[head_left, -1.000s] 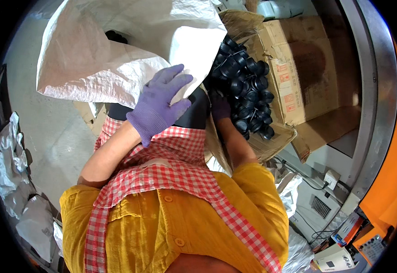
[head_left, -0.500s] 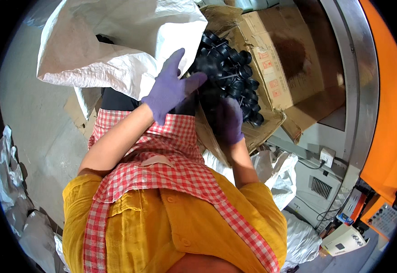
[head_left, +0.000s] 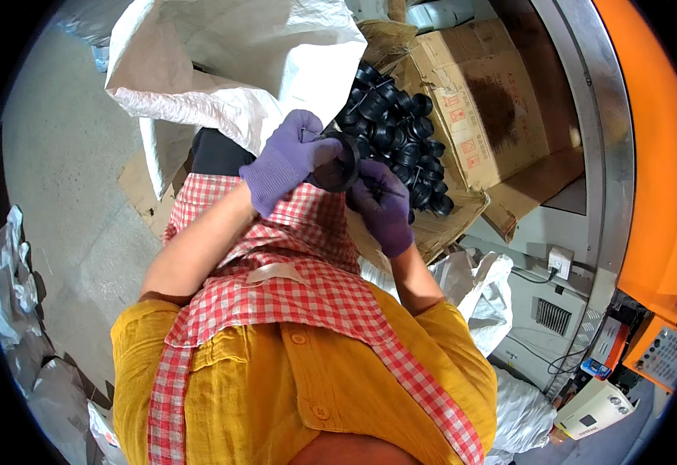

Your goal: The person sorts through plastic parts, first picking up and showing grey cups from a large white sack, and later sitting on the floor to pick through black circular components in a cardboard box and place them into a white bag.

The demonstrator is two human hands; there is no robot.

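Note:
My left hand, in a purple knitted glove, grips a round black plastic piece above my lap. My right hand, gloved alike, is closed on a black piece just right of and below it, its grip partly in shadow. Behind both hands a pile of black round plastic parts, some with thin stems, lies in an open cardboard box. A large white woven sack stands open to the upper left, just beyond my left hand.
An upright cardboard flap backs the box. At right are an orange machine with a metal frame, a plug socket, cables and a control panel. Crumpled white bags lie low at right, more at left on the grey floor.
My left hand has left the sack's edge and closed on a black piece. My right hand has come up out of the box toward it, now holding a part.

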